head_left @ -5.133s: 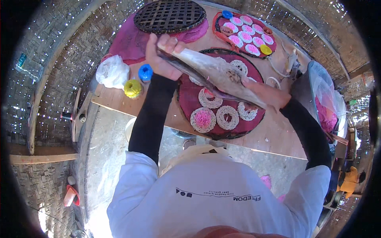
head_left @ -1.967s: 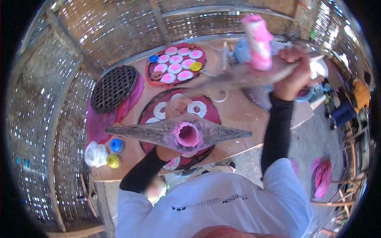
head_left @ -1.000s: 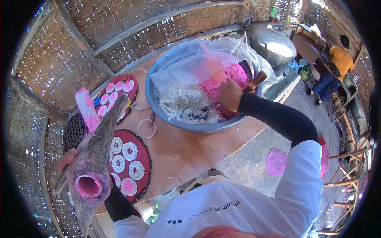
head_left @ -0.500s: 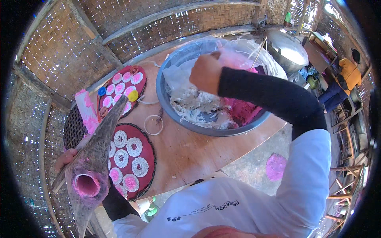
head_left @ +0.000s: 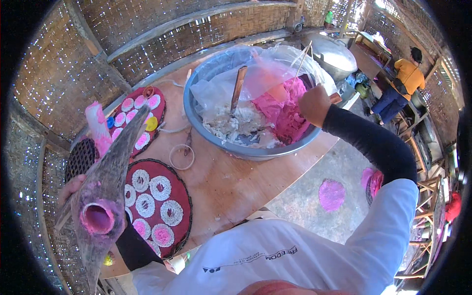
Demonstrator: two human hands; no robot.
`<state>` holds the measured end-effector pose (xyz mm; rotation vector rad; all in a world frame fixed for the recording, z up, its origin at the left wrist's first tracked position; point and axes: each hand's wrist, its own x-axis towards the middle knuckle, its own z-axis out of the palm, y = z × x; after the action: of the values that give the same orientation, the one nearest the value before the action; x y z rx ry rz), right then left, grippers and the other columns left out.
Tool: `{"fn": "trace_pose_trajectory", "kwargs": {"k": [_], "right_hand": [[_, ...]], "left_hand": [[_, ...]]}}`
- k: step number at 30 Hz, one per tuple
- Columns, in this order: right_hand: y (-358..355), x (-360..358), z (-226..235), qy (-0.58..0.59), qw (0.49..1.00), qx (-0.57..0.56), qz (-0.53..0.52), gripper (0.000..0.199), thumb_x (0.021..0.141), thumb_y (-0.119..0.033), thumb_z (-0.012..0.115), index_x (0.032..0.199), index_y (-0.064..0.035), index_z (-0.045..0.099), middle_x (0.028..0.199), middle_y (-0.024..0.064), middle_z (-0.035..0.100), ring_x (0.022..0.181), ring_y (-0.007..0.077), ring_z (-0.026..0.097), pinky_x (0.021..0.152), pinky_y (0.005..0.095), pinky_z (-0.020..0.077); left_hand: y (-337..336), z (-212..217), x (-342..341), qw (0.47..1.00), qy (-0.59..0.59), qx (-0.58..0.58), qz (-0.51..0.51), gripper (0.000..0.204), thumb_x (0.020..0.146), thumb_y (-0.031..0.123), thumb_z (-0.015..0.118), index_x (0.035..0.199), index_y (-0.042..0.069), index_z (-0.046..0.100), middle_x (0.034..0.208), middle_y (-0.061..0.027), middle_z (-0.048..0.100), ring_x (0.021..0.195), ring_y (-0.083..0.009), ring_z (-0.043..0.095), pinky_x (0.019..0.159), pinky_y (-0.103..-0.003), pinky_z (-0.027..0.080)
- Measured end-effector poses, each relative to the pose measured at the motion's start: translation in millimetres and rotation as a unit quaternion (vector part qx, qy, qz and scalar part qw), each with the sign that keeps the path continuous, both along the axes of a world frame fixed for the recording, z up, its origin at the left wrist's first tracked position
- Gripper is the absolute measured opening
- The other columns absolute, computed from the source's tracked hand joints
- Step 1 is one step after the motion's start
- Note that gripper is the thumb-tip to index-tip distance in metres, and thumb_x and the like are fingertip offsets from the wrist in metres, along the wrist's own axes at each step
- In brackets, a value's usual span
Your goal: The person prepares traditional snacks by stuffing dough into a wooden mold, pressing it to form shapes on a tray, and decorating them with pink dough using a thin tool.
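My left hand is closed around the side of a weathered wooden press, which has a round pink-stained hole. My right hand is closed on a brown wooden handle at the right side of a big grey-blue basin; the tool's other end is hidden. Just beside that fist, pink dough fills the basin's right part. White dough lies to its left, with another wooden handle standing upright in it. Clear plastic sheeting partly covers the basin's far side.
Two red trays bear several lacy white and pink dough rings. A white ring lies on the wooden table. Behind the basin stands a large metal pot. A person in an orange top is at the far right.
My right hand has let go of the wooden handle in the white dough and moved right to another handle by the pink dough. My left hand still holds the press.
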<state>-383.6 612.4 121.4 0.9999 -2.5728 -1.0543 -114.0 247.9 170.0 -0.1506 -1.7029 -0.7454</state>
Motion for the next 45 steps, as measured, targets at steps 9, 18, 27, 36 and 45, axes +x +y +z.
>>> {"fn": "trace_pose_trajectory", "kwargs": {"k": [9, 18, 27, 36, 45], "right_hand": [[34.1, -6.1, 1.3, -0.033, 0.993, -0.037, 0.110, 0.013, 0.063, -0.022, 0.058, 0.059, -0.0093, 0.060, 0.054, 0.0083, 0.056, 0.052, 0.0246, 0.057, 0.050, 0.0390, 0.0415], [24.1, 73.9, 116.5, -0.196, 0.924, -0.328, 0.035, 0.017, 0.083, -0.024, 0.053, 0.084, -0.0077, 0.060, 0.067, 0.0113, 0.059, 0.062, 0.0255, 0.061, 0.054, 0.0351, 0.0446], [-53.9, 104.2, 87.0, -0.249, 0.794, -0.471, 0.293, 0.017, 0.078, -0.010, 0.058, 0.094, -0.0045, 0.060, 0.070, 0.0080, 0.063, 0.056, 0.0259, 0.060, 0.050, 0.0355, 0.0457], [-95.8, 158.6, 63.2, 0.021, 0.843, -0.345, 0.412, 0.036, 0.071, -0.015, 0.054, 0.106, -0.0122, 0.058, 0.062, 0.0020, 0.045, 0.051, 0.0149, 0.048, 0.043, 0.0284, 0.0402], [-127.6, 161.2, 43.9, -0.234, 0.646, -0.621, 0.378, 0.048, 0.073, -0.005, 0.058, 0.120, -0.0102, 0.050, 0.075, 0.0097, 0.052, 0.068, 0.0227, 0.056, 0.056, 0.0359, 0.0457]], "left_hand": [[-6.7, -33.3, -58.7, 0.953, -0.036, 0.136, -0.268, 0.040, 0.077, 0.014, 0.063, 0.105, 0.000, 0.037, 0.096, -0.0187, 0.053, 0.081, -0.0233, 0.061, 0.076, -0.033, 0.053], [-16.4, -43.6, -48.1, 0.968, -0.075, 0.114, -0.213, 0.020, 0.075, 0.014, 0.062, 0.088, 0.004, 0.050, 0.075, -0.0102, 0.050, 0.068, -0.0191, 0.054, 0.060, -0.031, 0.044], [44.5, -21.6, -55.4, 0.957, -0.249, 0.016, 0.146, 0.025, 0.067, 0.017, 0.069, 0.080, 0.004, 0.051, 0.074, -0.0097, 0.049, 0.069, -0.0232, 0.052, 0.061, -0.034, 0.041], [42.9, -4.1, -38.2, 0.929, -0.279, -0.146, 0.195, 0.032, 0.063, 0.030, 0.069, 0.083, 0.007, 0.057, 0.080, -0.0114, 0.049, 0.074, -0.0308, 0.051, 0.060, -0.040, 0.040], [-8.9, -34.6, -33.7, 0.987, -0.151, 0.032, 0.053, 0.027, 0.069, 0.024, 0.066, 0.084, 0.006, 0.055, 0.090, -0.0093, 0.054, 0.080, -0.0250, 0.051, 0.067, -0.038, 0.043]]}}
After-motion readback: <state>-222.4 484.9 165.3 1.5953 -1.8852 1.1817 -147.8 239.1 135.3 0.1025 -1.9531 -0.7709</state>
